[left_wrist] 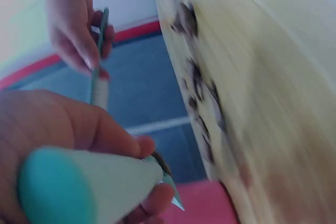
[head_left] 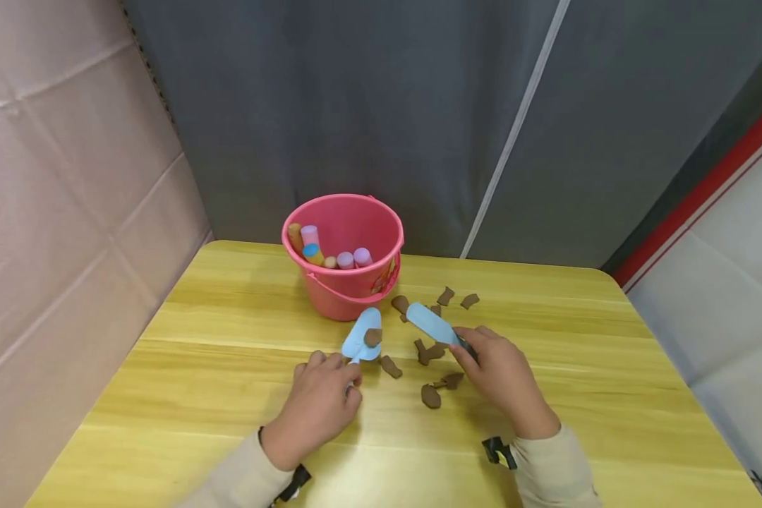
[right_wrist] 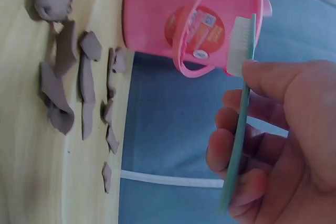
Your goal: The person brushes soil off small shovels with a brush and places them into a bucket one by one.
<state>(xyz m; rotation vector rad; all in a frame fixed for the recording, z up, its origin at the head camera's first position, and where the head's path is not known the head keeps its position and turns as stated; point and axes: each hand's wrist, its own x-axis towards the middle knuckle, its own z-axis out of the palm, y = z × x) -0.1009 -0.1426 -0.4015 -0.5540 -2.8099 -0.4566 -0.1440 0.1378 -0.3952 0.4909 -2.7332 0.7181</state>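
Observation:
My left hand [head_left: 320, 406] grips the white, teal-ended handle [left_wrist: 115, 182] of a small light blue dustpan [head_left: 358, 328], held just in front of the pink bucket. One brown piece [head_left: 372, 337] lies on the pan. My right hand [head_left: 498, 374] holds a flat light blue brush [head_left: 430, 323] by its handle. In the right wrist view, its white bristles [right_wrist: 239, 43] show, with thumb and fingers around the teal handle. Several brown, clay-like scraps [head_left: 430, 395] lie on the table between and beyond the hands. The brush is above the scraps, apart from the dustpan.
Behind the dustpan stands a pink bucket [head_left: 343, 293] with its handle hanging at the front and several coloured cylindrical pieces [head_left: 310, 234] inside. The wooden table [head_left: 228, 395] ends at a grey curtain [head_left: 381, 106]. A pale cloth [head_left: 76, 197] hangs at the left.

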